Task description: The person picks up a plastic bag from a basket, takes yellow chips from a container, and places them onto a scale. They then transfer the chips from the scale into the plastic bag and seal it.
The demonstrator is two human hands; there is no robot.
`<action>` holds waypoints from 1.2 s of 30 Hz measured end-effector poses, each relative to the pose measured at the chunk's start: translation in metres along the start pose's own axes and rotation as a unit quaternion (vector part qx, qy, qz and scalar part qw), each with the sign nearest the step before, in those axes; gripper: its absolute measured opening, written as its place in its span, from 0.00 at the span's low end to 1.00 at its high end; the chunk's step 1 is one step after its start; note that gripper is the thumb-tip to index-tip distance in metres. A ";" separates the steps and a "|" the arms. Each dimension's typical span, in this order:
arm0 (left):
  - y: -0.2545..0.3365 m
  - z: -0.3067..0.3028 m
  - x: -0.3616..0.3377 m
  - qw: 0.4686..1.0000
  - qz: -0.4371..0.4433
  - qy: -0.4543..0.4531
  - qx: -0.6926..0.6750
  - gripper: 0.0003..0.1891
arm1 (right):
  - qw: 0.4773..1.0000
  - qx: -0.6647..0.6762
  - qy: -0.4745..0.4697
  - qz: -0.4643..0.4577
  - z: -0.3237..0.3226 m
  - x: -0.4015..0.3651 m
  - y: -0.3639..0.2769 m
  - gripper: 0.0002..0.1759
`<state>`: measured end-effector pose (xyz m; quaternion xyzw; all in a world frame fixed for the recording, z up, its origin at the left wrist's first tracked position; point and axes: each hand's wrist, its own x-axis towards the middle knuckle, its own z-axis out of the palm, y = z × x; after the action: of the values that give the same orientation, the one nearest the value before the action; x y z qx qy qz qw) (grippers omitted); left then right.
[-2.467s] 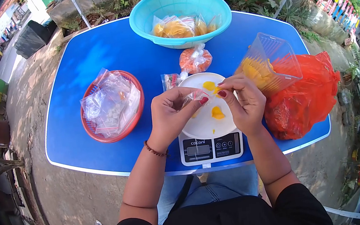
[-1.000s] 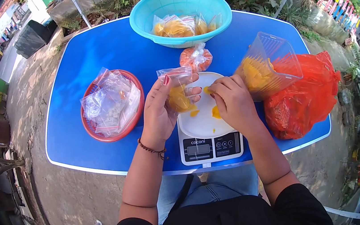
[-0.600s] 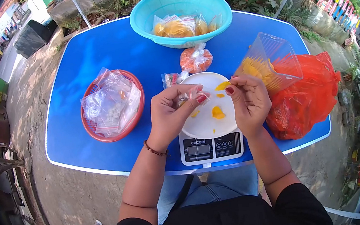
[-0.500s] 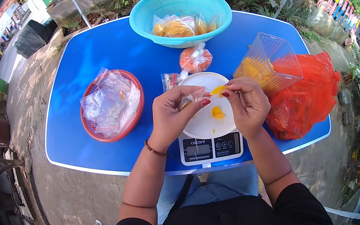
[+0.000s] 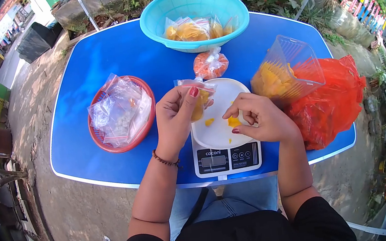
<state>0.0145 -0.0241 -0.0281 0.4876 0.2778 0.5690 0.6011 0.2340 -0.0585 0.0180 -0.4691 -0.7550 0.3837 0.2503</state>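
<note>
My left hand (image 5: 175, 110) grips a small clear zip bag (image 5: 203, 101) with yellow chips inside, held upright over the left side of a white round plate (image 5: 224, 138). The plate rests on a kitchen scale (image 5: 228, 159) marked "coconi". Over the plate's right side, my right hand (image 5: 270, 119) has its thumb and index finger apart around a yellow chip piece (image 5: 233, 121) lying there; contact is hard to make out. Another chip fragment (image 5: 209, 122) lies to the left on the plate, with small crumbs near it.
A red basket (image 5: 153, 111) holds clear bags at left. At the back stands a turquoise basin (image 5: 153, 31) with filled bags. A tied bag of orange seasoning (image 5: 210, 64) sits behind the plate. At right are a tilted clear container (image 5: 272, 77) of chips and a red plastic bag (image 5: 329, 108).
My left hand has raised and turned the zip bag upright. My right hand no longer holds a chip at the bag and has moved down over the plate. Another fragment now shows on the plate.
</note>
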 end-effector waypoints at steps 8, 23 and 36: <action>0.005 -0.003 0.000 0.997 -0.039 0.037 -0.050 0.14 | 0.997 -0.053 0.027 -0.057 0.010 0.003 0.020 0.15; 0.008 0.006 -0.001 0.991 -0.058 -0.061 -0.103 0.17 | 0.905 0.078 0.342 -0.239 0.032 0.016 0.014 0.06; 0.005 0.004 -0.007 0.994 -0.077 -0.073 0.035 0.13 | 0.899 0.321 0.252 -0.163 0.034 0.008 0.015 0.08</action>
<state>0.0145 -0.0324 -0.0235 0.5252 0.2899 0.4740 0.6446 0.2131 -0.0594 -0.0138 -0.3146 -0.5690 0.4279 0.6278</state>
